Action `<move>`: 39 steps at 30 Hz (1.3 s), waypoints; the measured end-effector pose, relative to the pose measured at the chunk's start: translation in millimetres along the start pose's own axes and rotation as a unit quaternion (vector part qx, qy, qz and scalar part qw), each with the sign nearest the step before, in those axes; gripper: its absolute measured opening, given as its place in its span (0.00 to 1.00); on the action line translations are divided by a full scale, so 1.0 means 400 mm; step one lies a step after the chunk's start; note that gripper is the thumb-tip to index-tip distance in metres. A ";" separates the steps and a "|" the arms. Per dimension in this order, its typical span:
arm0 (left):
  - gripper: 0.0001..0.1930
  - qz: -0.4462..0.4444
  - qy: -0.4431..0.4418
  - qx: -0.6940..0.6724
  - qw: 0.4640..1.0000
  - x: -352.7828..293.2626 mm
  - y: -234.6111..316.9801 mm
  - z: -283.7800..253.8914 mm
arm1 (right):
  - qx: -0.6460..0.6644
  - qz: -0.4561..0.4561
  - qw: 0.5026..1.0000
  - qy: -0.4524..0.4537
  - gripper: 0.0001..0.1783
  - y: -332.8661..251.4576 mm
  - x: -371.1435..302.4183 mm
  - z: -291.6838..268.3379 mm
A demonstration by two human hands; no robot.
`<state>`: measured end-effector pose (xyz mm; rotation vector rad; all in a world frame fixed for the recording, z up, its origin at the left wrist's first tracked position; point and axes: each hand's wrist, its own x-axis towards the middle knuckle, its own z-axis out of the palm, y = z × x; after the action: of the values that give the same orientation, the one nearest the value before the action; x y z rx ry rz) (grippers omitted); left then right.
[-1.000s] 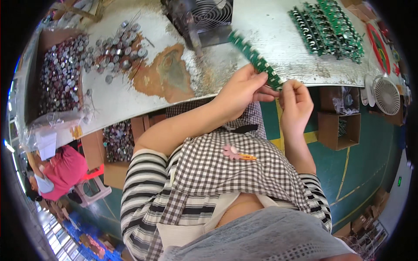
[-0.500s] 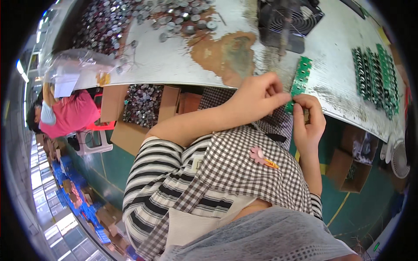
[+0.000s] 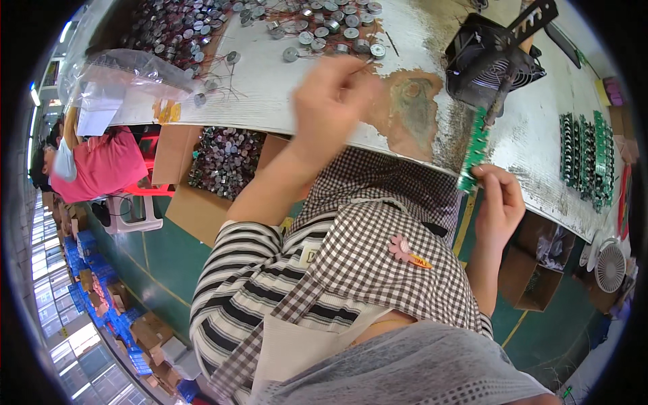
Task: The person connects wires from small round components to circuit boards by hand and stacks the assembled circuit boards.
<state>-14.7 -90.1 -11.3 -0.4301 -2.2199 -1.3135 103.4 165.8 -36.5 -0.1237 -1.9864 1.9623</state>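
Observation:
My right hand point(image 3: 499, 199) pinches the near end of a narrow green circuit board point(image 3: 476, 147) at the table's front edge. The board's far end lies just under the tip of a dark, rod-shaped tool point(image 3: 501, 98) by a black fan. Over the table to the left is my left hand point(image 3: 334, 101), smeared by motion with its fingers looking curled; whether anything is in them is hidden. Just beyond its fingertips lie loose silver disc-shaped parts point(image 3: 352, 32) with thin wires, spread across the back of the table.
A black square fan point(image 3: 472, 67) stands at the back. Several green boards point(image 3: 586, 162) are lined up at right. A larger heap of disc parts point(image 3: 172, 34) and a clear plastic bag point(image 3: 135, 71) are at left. Below sits a cardboard box point(image 3: 177, 158). Another person point(image 3: 108, 165) sits far left.
My left hand has left the board and swung left and away toward the loose disc parts. The right hand keeps hold of the board. The view has shifted slightly.

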 end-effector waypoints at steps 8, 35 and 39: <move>0.15 -0.253 -0.093 -0.106 0.957 0.150 -0.180 -0.079 | -0.318 -0.101 0.943 -0.011 0.02 -0.029 0.067 -0.004; 0.13 0.105 -0.136 0.316 0.933 0.101 -0.249 -0.167 | -0.079 -0.024 0.995 0.059 0.03 0.035 0.082 -0.040; 0.11 -0.020 -0.102 0.213 0.971 0.105 -0.215 -0.174 | -0.080 -0.063 0.991 0.085 0.03 0.042 0.078 -0.038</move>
<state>-74.1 -192.1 -20.7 -0.3707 -2.6066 -0.8003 75.9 190.2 -47.7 -0.1920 -1.9862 1.6566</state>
